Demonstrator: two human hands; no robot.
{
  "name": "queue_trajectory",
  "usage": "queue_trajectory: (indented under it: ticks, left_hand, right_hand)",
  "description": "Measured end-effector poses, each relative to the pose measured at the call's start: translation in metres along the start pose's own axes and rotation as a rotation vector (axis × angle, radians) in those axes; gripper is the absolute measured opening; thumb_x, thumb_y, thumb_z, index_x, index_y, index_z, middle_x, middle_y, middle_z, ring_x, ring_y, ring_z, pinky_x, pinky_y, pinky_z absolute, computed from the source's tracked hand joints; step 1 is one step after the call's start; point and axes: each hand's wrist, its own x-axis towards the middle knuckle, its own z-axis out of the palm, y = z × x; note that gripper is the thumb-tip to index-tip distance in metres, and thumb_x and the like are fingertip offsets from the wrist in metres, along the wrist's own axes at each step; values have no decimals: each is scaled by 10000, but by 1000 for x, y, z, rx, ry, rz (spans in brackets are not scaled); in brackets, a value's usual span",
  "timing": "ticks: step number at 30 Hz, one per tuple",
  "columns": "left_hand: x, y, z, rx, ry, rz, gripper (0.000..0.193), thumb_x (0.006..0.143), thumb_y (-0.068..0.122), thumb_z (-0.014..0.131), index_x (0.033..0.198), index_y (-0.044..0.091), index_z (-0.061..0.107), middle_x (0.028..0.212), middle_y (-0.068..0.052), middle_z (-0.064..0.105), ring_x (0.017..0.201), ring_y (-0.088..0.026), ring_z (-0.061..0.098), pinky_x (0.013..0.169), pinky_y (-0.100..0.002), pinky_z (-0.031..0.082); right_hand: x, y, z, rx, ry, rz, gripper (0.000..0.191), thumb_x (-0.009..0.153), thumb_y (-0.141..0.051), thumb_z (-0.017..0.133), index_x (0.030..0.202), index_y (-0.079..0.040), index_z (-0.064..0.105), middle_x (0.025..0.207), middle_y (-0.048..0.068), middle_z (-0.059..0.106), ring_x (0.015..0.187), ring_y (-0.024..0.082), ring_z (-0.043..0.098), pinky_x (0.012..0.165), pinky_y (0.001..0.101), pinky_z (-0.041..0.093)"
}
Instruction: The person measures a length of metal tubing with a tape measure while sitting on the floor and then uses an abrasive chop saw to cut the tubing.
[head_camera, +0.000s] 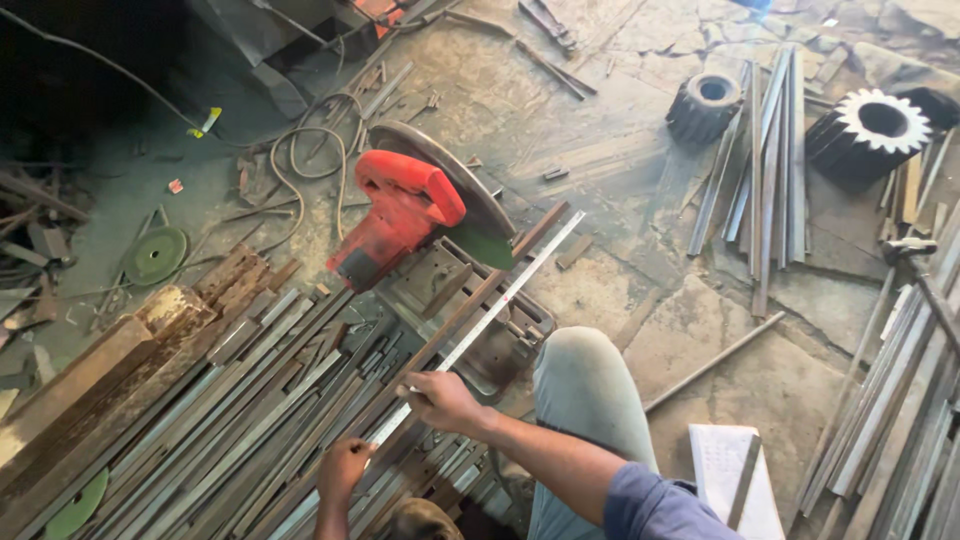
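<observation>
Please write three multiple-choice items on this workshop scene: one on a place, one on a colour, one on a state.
1. Where does the tape measure lie?
A. along a long metal bar
B. on the white paper
C. over the toothed wheels

2. What colour is the chop saw motor housing?
A. blue
B. red
C. yellow

3. How is the saw's head?
A. raised, disc clear of the bar
B. lying detached on the floor
C. hidden under a cloth

Answers:
1 A, both the right hand and left hand press it on the bar.
2 B, housing and handle show red.
3 A, the disc stands tilted above the base.
</observation>
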Motion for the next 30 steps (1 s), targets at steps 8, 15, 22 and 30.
queue_trajectory:
  ticks: [8,15,22,30]
  left_hand:
    - [0,4,0,61,115,-12,299,832,484,766,970,228,833,1010,-76,793,950,-353,739,793,-460,571]
    - [5,8,4,30,183,-75,282,864,473,734,1020,258,830,1042,-90,783,944,-376,736,778,-492,571]
    - [22,-6,18,71,299,55,288,888,456,735,1028,218,816,993,-128,775,879,-406,720,734,-522,554]
    - [41,-22,27,61,370,99,252,883,432,761,989,209,808,943,-132,762,850,-408,716,711,-527,556]
  right_hand:
    - [-8,6,4,-103,-22,-44,196,1034,-248,648,1017,-53,654,848,185,680,819,409,669,683,503,518]
    - [-12,10,5,-95,-56,-45,188,983,-206,640,1100,-62,672,870,187,689,838,409,678,690,504,529]
    - [-12,29,13,-123,-83,-71,200,949,-200,648,1116,-90,663,925,162,710,847,392,691,700,496,545]
    - [-5,35,21,-152,-164,-17,203,928,-196,678,1106,-100,674,933,136,715,843,382,692,684,494,541]
